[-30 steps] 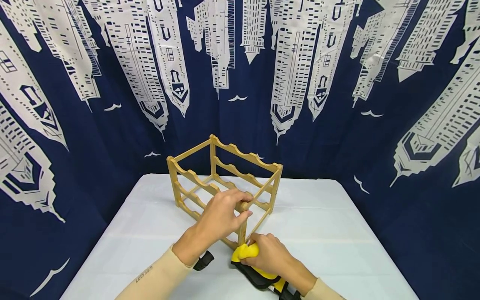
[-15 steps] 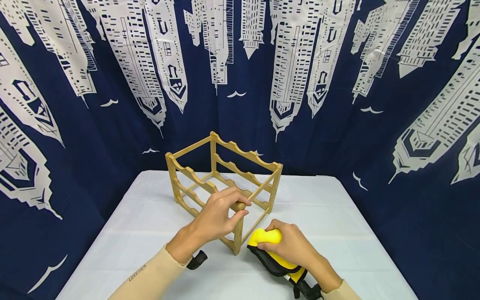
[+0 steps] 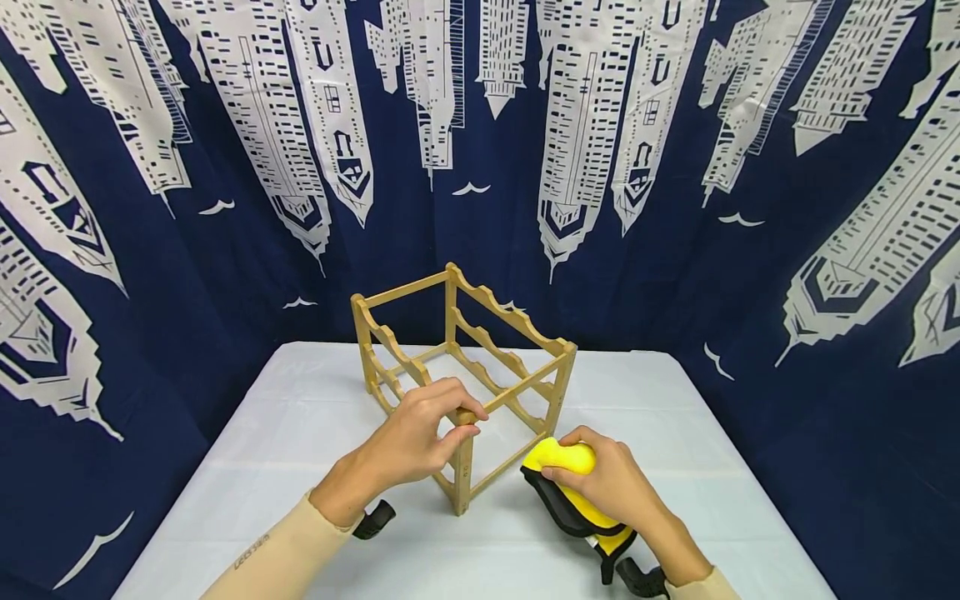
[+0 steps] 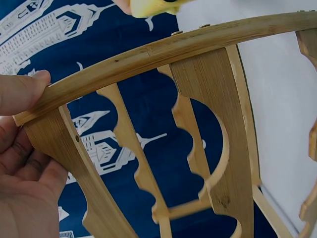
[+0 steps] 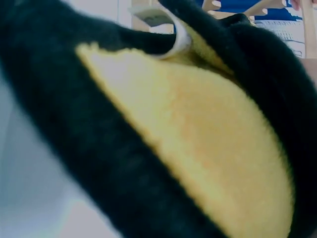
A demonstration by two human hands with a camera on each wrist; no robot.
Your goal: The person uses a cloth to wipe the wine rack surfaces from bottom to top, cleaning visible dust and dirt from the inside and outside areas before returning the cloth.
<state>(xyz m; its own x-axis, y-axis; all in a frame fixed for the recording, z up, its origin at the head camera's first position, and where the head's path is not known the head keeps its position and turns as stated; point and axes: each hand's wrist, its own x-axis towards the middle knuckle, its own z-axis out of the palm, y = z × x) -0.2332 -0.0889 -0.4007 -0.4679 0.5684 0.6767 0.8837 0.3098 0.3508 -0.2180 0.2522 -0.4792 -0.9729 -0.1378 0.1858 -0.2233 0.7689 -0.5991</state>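
A light wooden wine rack (image 3: pixel 462 471) with scalloped rails stands on the table, one corner towards me. My left hand (image 3: pixel 427 433) grips the top of its near corner post, thumb on one side and fingers on the other, as the left wrist view shows with the hand (image 4: pixel 25 203) at the post's end (image 4: pixel 148 54). To the right of the rack, my right hand (image 3: pixel 618 483) holds a bunched yellow cleaning cloth (image 3: pixel 558 456) with black edging. The cloth (image 5: pixel 213 144) fills most of the right wrist view, its white tag near the top; that hand's fingers are mostly hidden there.
White cloth covers the table (image 3: pixel 720 500). A navy curtain (image 3: pixel 480 242) printed with white buildings hangs behind and at both sides. Small black pieces (image 3: pixel 375 521) show at both wrists.
The rack has turned, its near corner shifting left and towards me with my left hand on it. My right hand has drawn the cloth away from the corner post, to the right.
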